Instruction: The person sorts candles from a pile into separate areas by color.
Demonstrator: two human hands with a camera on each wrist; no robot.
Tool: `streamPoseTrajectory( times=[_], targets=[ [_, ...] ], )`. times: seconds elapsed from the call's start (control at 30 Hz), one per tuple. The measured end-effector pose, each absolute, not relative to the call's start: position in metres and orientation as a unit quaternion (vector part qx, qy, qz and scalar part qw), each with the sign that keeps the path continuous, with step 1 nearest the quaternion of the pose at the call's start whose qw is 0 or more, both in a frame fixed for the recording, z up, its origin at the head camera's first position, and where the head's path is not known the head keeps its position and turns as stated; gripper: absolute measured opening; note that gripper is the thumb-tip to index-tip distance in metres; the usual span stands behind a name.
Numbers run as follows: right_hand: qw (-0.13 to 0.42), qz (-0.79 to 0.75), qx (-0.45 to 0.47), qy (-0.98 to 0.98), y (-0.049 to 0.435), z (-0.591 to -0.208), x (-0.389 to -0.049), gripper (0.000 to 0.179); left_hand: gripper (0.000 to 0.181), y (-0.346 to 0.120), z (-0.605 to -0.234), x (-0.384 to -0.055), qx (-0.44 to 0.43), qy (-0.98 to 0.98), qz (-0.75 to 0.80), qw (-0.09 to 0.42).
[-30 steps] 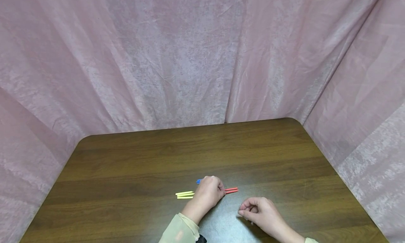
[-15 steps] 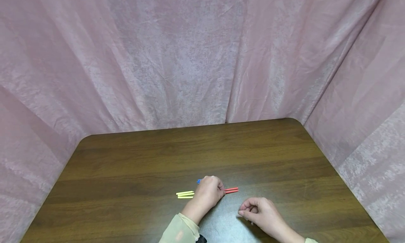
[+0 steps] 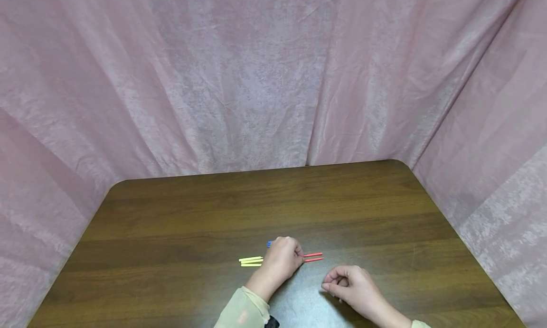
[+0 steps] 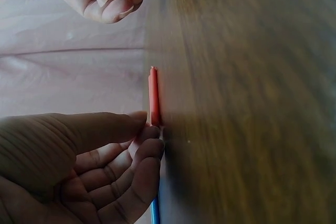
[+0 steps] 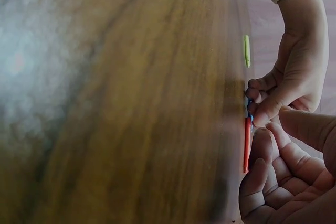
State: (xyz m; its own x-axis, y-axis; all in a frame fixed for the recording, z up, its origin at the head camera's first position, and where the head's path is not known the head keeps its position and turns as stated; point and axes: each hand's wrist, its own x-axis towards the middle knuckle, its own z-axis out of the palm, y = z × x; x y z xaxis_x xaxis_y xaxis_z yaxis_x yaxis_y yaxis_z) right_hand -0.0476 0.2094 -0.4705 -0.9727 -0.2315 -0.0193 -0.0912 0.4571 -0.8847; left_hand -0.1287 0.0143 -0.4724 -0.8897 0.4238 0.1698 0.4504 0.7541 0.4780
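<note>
My left hand [image 3: 281, 257] rests low over the table, its thumb and forefinger pinching the left end of the nearer red stick [image 3: 314, 259]. Another thin red stick [image 3: 314, 254] lies just behind it, with a narrow gap between the two. In the left wrist view the fingertips meet at the base of the red sticks [image 4: 154, 95]. Several blue sticks [image 3: 269, 244] are mostly hidden behind that hand. To its left lie yellow sticks [image 3: 250, 259], partly covered. My right hand [image 3: 352, 290] hovers to the right, fingers loosely curled, with nothing visible in it.
A brown wood-grain table [image 3: 192, 219] with rounded far corners carries everything. Pink curtains [image 3: 256, 81] hang behind it and on both sides. A dark band [image 3: 272, 323] shows at the left sleeve.
The nearer red stick has shifted slightly toward the person, widening the gap between the two red sticks. Both hands stay almost where they were.
</note>
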Motion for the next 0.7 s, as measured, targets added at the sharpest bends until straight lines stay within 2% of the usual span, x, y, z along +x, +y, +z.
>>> streamPoseTrajectory(
  times=[0.4,0.7],
  targets=[
    [0.084,-0.498,-0.086,0.859,0.211,-0.472,-0.052,0.01,0.019,0.009,-0.466,-0.122,-0.244,-0.933,-0.257,0.063],
    [0.079,-0.507,-0.083,0.855,0.211,-0.472,-0.055,0.011,0.016,-0.013,-0.45,-0.109,-0.24,-0.934,-0.248,0.088]
  ],
)
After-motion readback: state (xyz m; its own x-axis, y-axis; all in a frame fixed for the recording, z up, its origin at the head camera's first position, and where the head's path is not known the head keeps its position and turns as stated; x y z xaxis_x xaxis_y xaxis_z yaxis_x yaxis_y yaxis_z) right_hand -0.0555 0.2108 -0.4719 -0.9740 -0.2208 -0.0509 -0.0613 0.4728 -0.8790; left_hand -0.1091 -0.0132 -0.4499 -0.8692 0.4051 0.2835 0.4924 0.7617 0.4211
